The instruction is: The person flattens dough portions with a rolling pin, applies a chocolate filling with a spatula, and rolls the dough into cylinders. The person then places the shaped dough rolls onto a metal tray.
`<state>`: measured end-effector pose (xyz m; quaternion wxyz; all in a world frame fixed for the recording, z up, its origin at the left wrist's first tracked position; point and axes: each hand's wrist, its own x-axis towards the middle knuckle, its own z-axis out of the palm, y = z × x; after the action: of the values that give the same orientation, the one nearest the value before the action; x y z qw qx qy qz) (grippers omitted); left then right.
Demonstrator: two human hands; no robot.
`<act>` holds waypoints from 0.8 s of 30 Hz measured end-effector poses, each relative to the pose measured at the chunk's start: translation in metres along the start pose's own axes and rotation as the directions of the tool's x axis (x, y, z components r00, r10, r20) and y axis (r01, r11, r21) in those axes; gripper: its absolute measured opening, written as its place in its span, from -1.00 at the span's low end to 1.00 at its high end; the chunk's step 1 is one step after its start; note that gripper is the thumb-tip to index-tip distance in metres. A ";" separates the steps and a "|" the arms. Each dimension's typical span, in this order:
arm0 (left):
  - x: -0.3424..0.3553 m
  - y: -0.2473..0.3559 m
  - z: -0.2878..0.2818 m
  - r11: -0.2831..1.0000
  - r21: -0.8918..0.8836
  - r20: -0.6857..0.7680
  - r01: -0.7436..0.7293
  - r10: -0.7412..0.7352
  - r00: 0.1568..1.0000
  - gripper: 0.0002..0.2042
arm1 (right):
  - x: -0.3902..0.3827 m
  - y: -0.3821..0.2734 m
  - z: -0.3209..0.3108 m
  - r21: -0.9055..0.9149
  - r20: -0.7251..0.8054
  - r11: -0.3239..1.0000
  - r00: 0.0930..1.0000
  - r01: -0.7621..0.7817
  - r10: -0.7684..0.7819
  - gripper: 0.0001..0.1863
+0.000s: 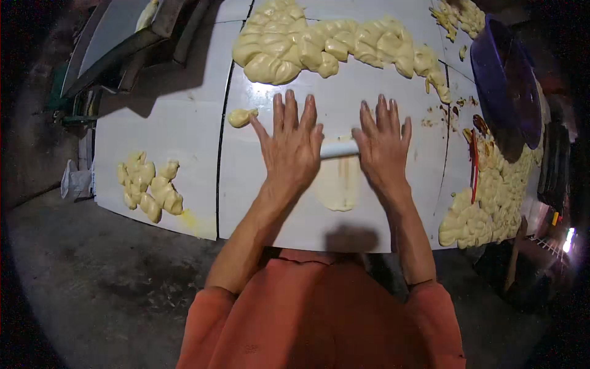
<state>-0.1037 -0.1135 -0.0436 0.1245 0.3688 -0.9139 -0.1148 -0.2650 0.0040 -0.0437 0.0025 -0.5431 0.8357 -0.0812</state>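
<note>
Both palms press down on a white rolling pin [339, 149], which lies crosswise over a thin, flattened sheet of pale dough [337, 187]. My left hand [292, 141] covers the pin's left end with its fingers stretched forward and the thumb out to the side. On the right end rests my right hand [384, 144], its fingers likewise straight and spread. Brownish streaks run down the rolled sheet. Close to my left thumb sits a small lump of dough [241, 117]. The pin's ends are hidden under my hands.
Rows of pale dough pieces [326, 46] line the far side of the white table [276, 227]. More dough pieces [150, 187] lie left, and a large cluster [485, 203] lies right beside a purple basin [507, 83]. A red utensil [474, 166] and dark red smears are nearby.
</note>
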 end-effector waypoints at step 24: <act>-0.162 -0.178 -0.114 0.853 -0.390 -0.310 0.347 -0.477 0.822 -0.63 | 0.037 -0.167 -0.029 0.580 -0.113 0.751 0.944 0.317 -0.310 -0.62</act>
<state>0.1596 -0.1378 -0.0125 0.3360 0.5503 -0.7358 -0.2072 -0.1316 -0.0921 0.0113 0.1533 -0.6469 0.6658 -0.3388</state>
